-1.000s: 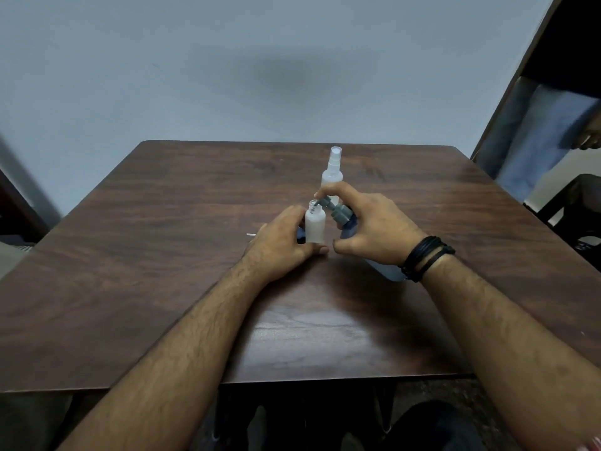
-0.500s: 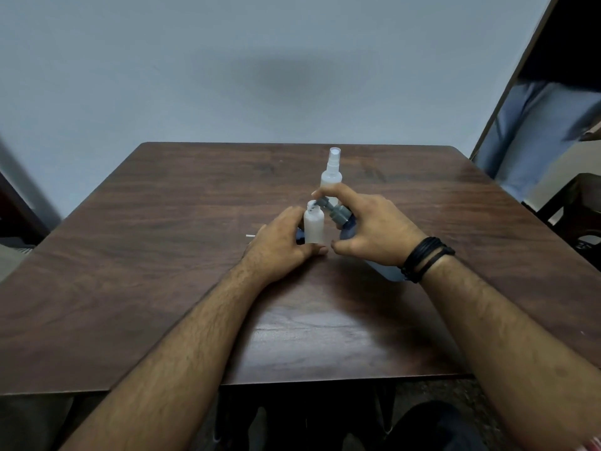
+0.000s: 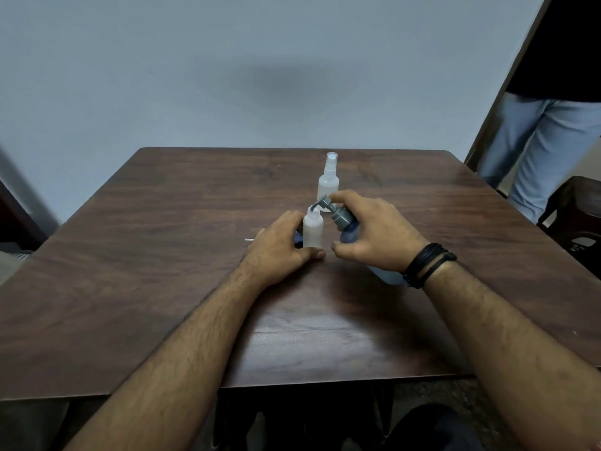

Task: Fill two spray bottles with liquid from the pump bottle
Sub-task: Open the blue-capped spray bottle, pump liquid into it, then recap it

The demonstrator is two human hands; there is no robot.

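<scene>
A small white spray bottle [image 3: 313,231] without its cap stands upright on the dark wooden table [image 3: 162,255], and my left hand [image 3: 279,249] grips it from the left. My right hand [image 3: 374,232] holds the blue pump bottle [image 3: 349,227] tilted to the left, forefinger on its grey pump head [image 3: 327,205], whose nozzle sits over the open neck. Most of the pump bottle's body is hidden under my hand; its base [image 3: 385,275] shows beneath my wrist. A second white spray bottle [image 3: 328,180], with its sprayer top on, stands just behind.
A thin white stick-like piece [image 3: 248,239] lies on the table left of my left hand. A person in light jeans [image 3: 540,148] stands at the far right beside a dark chair [image 3: 575,216]. A grey wall rises behind the table.
Both hands and the bottles stay almost where they were. The person at the right has shifted position.
</scene>
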